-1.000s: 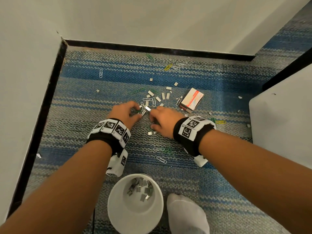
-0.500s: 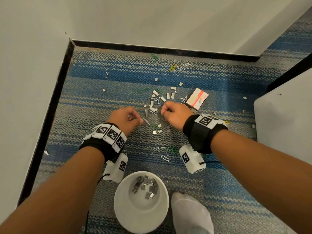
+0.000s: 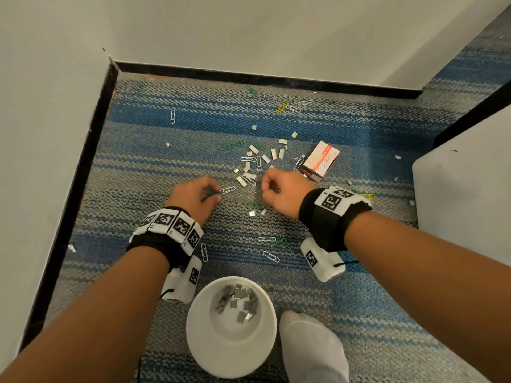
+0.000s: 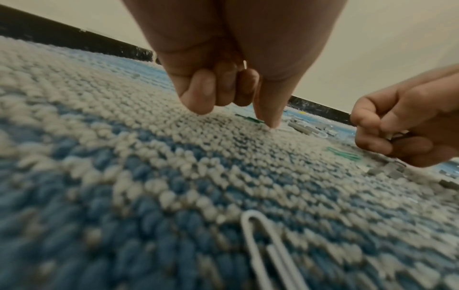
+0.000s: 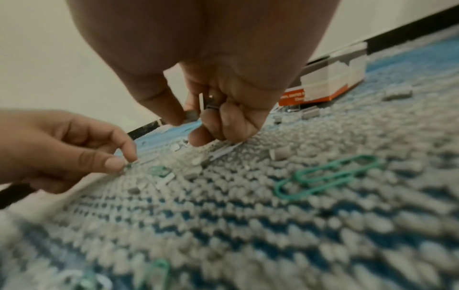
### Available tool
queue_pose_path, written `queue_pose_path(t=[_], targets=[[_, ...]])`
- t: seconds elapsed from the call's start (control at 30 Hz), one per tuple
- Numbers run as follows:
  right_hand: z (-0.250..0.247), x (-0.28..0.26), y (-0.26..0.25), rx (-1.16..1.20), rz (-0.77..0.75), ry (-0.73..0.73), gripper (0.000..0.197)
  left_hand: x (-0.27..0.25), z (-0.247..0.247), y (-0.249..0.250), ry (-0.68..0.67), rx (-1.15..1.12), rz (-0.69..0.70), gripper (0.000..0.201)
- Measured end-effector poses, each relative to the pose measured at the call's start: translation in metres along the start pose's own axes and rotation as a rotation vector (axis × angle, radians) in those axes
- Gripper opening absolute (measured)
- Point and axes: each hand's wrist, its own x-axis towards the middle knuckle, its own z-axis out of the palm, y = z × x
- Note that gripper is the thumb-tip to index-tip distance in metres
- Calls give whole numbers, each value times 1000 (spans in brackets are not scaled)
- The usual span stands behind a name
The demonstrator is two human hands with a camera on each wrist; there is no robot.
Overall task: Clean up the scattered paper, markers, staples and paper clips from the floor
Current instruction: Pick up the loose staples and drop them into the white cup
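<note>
Staples [image 3: 254, 167] and paper clips lie scattered on the striped carpet [image 3: 154, 172]. My left hand [image 3: 217, 194] is low over the carpet, thumb and forefinger pinching a green paper clip [image 5: 130, 165]; a white paper clip [image 3: 227, 190] lies just past the fingertips. In the left wrist view its other fingers [image 4: 198, 92] are curled in. My right hand [image 3: 266, 186] is a fist beside the staple pile, and in the right wrist view it grips several staple strips [image 5: 202, 102]. A white bowl [image 3: 204, 341] holding staples stands near me.
An orange and white staple box [image 3: 320, 160] lies right of the pile. More clips lie near the black skirting [image 3: 249, 80] and between my wrists [image 3: 269, 255]. A white cabinet [image 3: 464, 189] stands on the right. My socked foot [image 3: 312, 349] is beside the bowl.
A second ago both hands met at the staple pile. They have drawn apart and slightly back; the right has closed into a fist on staples, the left now pinches at a green clip.
</note>
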Motion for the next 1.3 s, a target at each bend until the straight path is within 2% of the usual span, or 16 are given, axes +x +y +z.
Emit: queue_pose_path(t=[0.1, 0.27, 0.4, 0.5, 0.6, 0.7, 0.87, 0.9, 0.97, 1.07, 1.17, 1.3], targets=[[-2, 5, -4, 62, 50, 45, 8, -2, 0, -3, 7, 0, 47, 14], [7, 24, -23, -144, -46, 89, 11, 0, -1, -9, 0, 2, 86, 11], [16, 41, -28, -364, -67, -16, 27, 1, -1, -6, 30, -34, 66, 7], [15, 44, -24, -346, -106, -9, 20, 2, 1, -9, 67, -106, 48, 13], [12, 41, -20, -211, -93, 56, 9, 4, -1, -12, 103, -155, 13, 15], [8, 36, -20, 65, 22, 128, 6, 1, -2, -17, 82, -178, -14, 6], [-4, 24, -18, 732, 240, -51, 17, -3, -3, -18, -36, -50, 88, 23], [-5, 21, -15, 792, 260, -87, 18, -2, -2, -16, -62, -9, 129, 24], [-4, 16, -10, 754, 264, -124, 19, -3, -1, -13, -92, 50, 182, 24], [-3, 9, -4, 646, 274, -124, 26, -4, -3, -7, -95, 102, 178, 23], [-1, 3, -6, 522, 282, -136, 25, -6, -4, -4, -104, 141, 172, 18], [8, -4, -10, 79, 89, -96, 12, -9, 0, -1, -99, 124, 146, 18]])
